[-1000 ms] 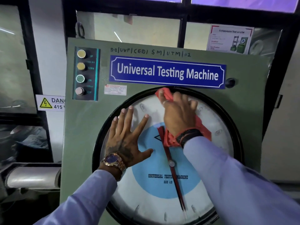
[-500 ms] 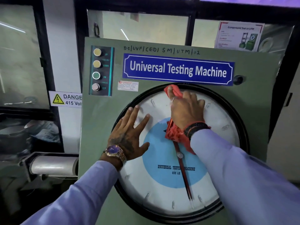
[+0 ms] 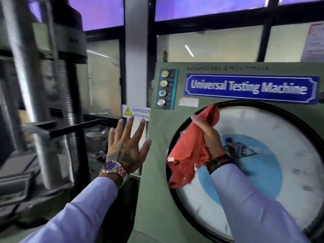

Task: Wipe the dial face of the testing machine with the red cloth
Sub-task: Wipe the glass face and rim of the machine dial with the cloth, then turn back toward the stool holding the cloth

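Gripping one red cloth (image 3: 189,155), right hand (image 3: 208,135)

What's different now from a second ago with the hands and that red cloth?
The left hand has come off the dial face and now hangs open left of the green cabinet. The right hand has slid the red cloth from the dial's top to its left edge, bunched. The view swung left. The right hand's grip on the cloth stays.

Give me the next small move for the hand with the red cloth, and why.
Probably press the bunched red cloth flat against the round white-and-blue dial face: the right hand holds it loosely in front of the dial's left edge, hanging rather than spread. The left hand is open, off the panel.
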`<action>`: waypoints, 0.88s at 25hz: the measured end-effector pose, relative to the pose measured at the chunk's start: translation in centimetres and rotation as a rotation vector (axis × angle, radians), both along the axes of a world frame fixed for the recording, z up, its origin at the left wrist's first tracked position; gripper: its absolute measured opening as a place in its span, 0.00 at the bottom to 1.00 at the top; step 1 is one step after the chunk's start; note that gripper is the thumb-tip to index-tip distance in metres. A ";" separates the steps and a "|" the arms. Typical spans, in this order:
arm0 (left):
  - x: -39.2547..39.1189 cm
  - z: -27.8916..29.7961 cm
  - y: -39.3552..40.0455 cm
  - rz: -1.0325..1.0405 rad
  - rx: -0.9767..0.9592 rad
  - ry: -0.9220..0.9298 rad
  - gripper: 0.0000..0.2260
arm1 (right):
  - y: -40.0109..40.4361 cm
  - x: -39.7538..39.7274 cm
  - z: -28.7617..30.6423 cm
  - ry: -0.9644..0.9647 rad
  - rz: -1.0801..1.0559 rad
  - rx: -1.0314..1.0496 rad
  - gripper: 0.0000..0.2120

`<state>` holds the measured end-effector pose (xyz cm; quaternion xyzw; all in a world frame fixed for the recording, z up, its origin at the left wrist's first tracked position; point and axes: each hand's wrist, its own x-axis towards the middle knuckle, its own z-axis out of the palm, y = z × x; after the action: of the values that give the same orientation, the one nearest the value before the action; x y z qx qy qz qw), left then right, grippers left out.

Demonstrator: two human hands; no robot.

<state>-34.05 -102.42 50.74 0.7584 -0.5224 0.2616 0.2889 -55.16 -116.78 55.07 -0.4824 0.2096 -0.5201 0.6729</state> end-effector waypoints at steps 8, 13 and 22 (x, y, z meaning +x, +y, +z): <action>7.0 -6.1 21.6 0.562 0.037 -0.071 0.37 | 14.0 14.0 -10.1 -0.302 0.905 0.281 0.13; 8.6 -11.7 37.3 0.830 0.131 -0.058 0.37 | 26.2 20.5 -14.2 -0.162 1.087 0.347 0.26; 8.6 -22.2 57.9 1.095 0.209 0.099 0.37 | 44.7 29.6 -23.2 0.046 1.361 0.501 0.30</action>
<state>-25.50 -44.51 28.50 0.9550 -0.0611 0.2845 0.0581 -25.52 -72.12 31.85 -0.3480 -0.0101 0.0876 0.9333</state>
